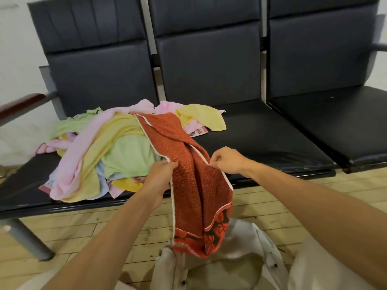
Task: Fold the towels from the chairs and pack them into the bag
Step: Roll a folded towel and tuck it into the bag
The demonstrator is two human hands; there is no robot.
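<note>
Item: red towel (194,185), textured, white-hemmed, with a dark flowered border at its lower end. It is held in front of the seat edge. Its upper end is draped over the pile, and its lower end hangs down to the mouth of the bag.

Left hand (161,174): curled round the towel's left hem.

Right hand (226,160): fingers closed, with the right hem pinched between them.

Pile of towels (104,147): pink, yellow, green and pale blue pieces, unfolded and heaped on the left seat, spilling onto the middle one.

Bag (230,264): off-white cloth, open, set on the floor directly below the hanging towel.

Chairs (261,132): a row of three joined black padded seats on a metal frame. A dark red armrest (23,103) is fitted at the left end.

Floor (83,227): pale wooden boards, scuffed.
</note>
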